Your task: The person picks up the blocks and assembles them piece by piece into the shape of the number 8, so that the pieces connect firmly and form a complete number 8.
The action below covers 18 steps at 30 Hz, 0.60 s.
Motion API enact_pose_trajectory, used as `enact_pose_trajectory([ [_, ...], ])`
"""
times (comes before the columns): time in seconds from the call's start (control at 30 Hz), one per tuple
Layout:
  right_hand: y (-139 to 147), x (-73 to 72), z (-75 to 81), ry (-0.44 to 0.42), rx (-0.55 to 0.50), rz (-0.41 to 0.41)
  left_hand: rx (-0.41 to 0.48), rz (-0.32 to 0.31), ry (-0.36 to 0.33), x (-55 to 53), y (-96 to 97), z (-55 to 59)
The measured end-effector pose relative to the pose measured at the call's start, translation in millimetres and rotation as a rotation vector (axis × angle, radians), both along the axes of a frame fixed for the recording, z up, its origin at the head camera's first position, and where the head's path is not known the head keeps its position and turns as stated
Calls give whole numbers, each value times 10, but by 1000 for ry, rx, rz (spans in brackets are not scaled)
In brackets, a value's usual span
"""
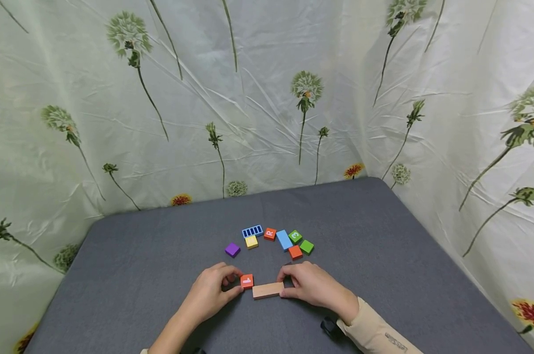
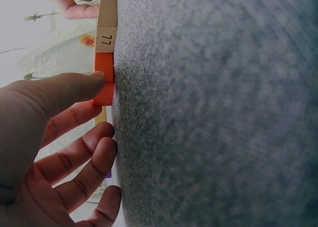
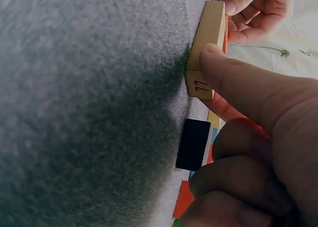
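A big pale cloth (image 1: 258, 98) with tall flowers on it hangs behind the gray table (image 1: 160, 285). A tan sleeve (image 1: 381, 329) covers the right arm.

The right hand (image 1: 313, 285) has its grip on the right end of a long wood block (image 1: 268, 290). The thumb is in front and a finger is behind, so it pinches. The left hand (image 1: 207, 290) pinches a small red block with a 1 (image 1: 246, 281) in its grip. That red block sits at the left end of the wood block, both down on the table. I can't tell if they touch.

Farther back lie a blue and white block with dark bars (image 1: 252, 231) and a light blue block (image 1: 284, 240). A black block (image 3: 194, 145) is near the right fingers.

The little ones make a curve: purple block (image 1: 232, 250), yellow block (image 1: 251, 242), red block with an R (image 1: 270, 234), green block with a 3 (image 1: 295, 236), plain green block (image 1: 307, 247) and plain red block (image 1: 295, 252).
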State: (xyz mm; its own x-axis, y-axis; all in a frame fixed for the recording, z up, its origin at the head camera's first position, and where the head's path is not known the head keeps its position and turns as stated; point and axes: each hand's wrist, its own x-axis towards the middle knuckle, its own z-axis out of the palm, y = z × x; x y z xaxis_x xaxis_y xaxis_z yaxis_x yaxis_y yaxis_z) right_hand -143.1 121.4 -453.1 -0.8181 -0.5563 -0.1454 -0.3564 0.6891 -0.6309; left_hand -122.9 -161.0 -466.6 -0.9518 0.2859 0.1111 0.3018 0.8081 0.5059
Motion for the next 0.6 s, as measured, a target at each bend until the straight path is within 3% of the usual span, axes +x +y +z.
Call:
enact_pose_trajectory([
  [0.6, 6, -17, 4, 15, -20, 29, -1, 11, -25, -3, -15, 9],
])
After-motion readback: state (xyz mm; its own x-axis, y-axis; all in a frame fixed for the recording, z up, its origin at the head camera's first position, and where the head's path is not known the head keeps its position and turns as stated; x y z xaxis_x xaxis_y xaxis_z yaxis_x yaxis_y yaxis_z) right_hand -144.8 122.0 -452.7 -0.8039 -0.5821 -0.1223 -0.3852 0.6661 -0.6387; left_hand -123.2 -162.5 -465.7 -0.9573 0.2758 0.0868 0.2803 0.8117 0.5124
